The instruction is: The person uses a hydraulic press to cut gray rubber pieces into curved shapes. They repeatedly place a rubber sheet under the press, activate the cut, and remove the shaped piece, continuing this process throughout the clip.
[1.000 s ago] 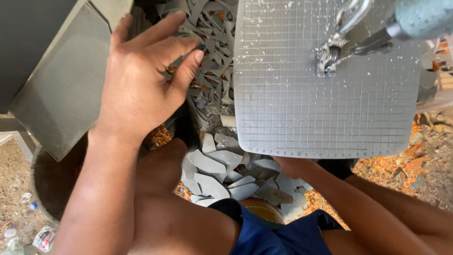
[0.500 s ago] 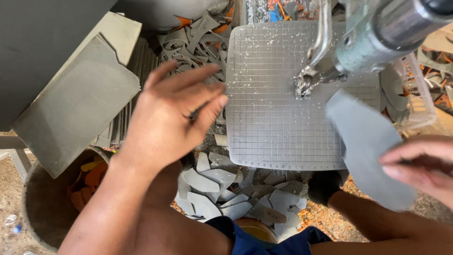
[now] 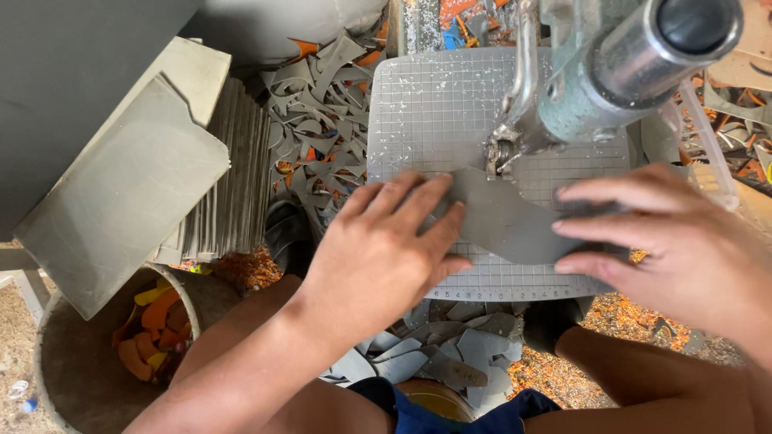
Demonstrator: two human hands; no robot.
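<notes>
A curved grey sheet piece lies flat on the gridded cutting table of a saw machine. My left hand presses its fingers on the piece's left end. My right hand presses on its right end, fingers spread. The machine's blade guide stands right at the far edge of the piece, under the grey-green machine arm.
A stack of grey sheets leans at the left, with larger grey boards over it. Grey offcuts are piled behind and also below the table. A round bin with orange scraps sits lower left.
My left hand moved from the sheet stack onto the table. My right hand brought the grey piece in from the right and laid it flat against the blade guide.
</notes>
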